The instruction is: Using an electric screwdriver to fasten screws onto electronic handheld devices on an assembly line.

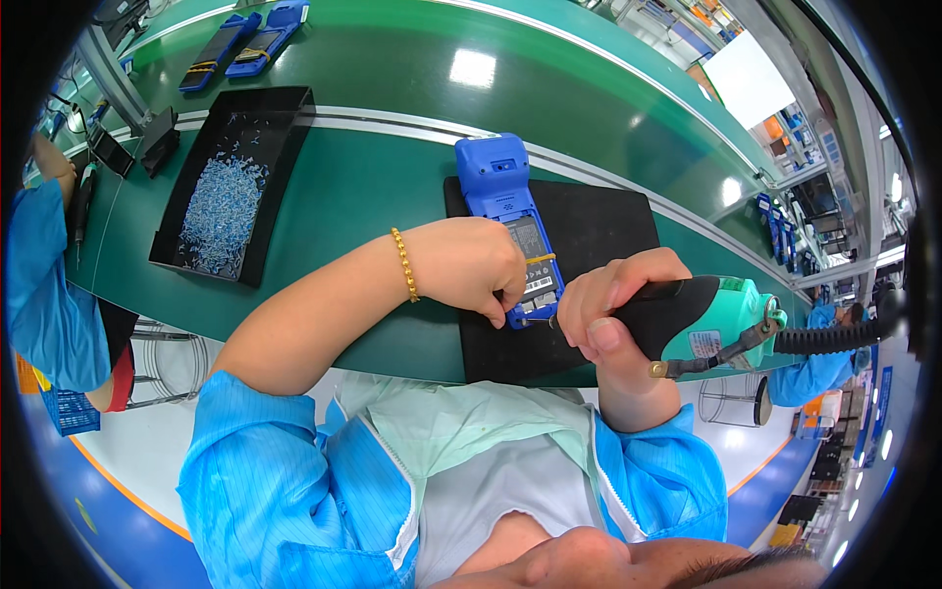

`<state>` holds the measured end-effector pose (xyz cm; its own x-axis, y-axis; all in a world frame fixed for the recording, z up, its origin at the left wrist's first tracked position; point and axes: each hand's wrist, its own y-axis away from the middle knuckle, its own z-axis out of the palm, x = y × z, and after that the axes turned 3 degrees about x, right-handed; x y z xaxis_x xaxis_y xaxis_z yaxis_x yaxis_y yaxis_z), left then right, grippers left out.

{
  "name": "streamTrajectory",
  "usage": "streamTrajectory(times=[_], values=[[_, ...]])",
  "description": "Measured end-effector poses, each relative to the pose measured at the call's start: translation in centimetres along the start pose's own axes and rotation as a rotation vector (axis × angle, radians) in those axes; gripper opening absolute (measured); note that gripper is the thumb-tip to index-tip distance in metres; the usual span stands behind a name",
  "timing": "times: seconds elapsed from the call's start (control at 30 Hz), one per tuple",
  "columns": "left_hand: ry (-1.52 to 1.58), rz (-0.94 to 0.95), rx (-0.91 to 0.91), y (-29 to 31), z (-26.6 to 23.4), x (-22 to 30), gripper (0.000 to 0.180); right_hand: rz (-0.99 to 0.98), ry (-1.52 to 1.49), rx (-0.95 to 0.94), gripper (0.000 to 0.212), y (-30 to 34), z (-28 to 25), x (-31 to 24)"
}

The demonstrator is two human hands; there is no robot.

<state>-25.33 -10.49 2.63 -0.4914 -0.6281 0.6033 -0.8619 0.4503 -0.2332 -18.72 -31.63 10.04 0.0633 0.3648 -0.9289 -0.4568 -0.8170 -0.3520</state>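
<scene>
At twelve o'clock, the blue plastic handheld device [500,191] on the flat black mat [613,221] looks stiff, light, best held by its side edges. The left hand [471,263] curls at its eight o'clock, grip unclear; the right hand [613,299] grips the teal-and-black power screwdriver [702,319].

Bright light glares off the green surface [392,74].

Toward the front edge of the green tabletop [363,187], the bare left hand [473,265] hides part of the blue plastic handheld device [535,241] from me; tiny blue-and-white pieces [226,208] in the black rectangular tray [281,172] I can't identify.
</scene>
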Motion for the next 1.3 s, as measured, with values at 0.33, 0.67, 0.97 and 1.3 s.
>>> streamTrajectory(times=[0.33,0.67,0.97,1.3], values=[[-0.033,-0.018,-0.012,0.0,0.0,0.3,0.015,-0.057,0.041,0.009,0.029,0.0,0.1,0.4],[-0.035,-0.027,-0.016,-0.1,0.0,0.3,0.015,-0.041,-0.010,0.037,0.030,-0.1,0.7,0.0],[-0.033,-0.031,0.004,-0.1,0.1,0.5,0.016,-0.052,-0.057,0.042,0.032,-0.3,0.8,-0.6],[0.076,0.124,0.220,-0.2,0.9,0.8,0.015,-0.315,-0.069,0.049,0.030,-0.8,-0.1,-1.4]])
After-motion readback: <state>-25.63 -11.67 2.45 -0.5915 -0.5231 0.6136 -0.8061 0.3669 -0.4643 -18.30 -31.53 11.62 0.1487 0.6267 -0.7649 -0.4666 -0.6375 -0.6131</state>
